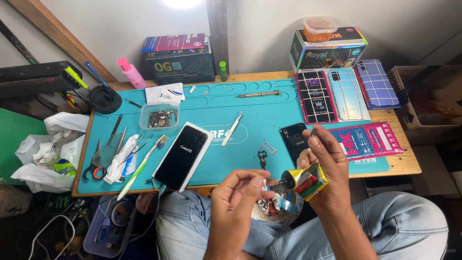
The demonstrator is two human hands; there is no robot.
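Observation:
My right hand (326, 163) grips a small yellow and red glue tube (306, 179) with a black nozzle pointing left. My left hand (237, 198) pinches a tiny part at the nozzle tip, its fingers closed; the part is too small to name. Both hands hover over my lap, just in front of the table edge. Under them sits a round dish (278, 208) with small scraps and a bit of blue tape. A black smartphone (183, 155) with a lit screen lies on the teal work mat (250, 103), left of my hands. A second black phone (294, 139) lies behind my right hand.
White tweezers (232, 128), a screwdriver (259, 94), a toothbrush (141, 166), scissors (99, 161) and a clear parts tub (159, 117) lie on the mat. Phone cases (346, 94) and boxes (328, 48) stand at the back right. A pink bottle (130, 72) and plastic bags (50, 149) sit at left.

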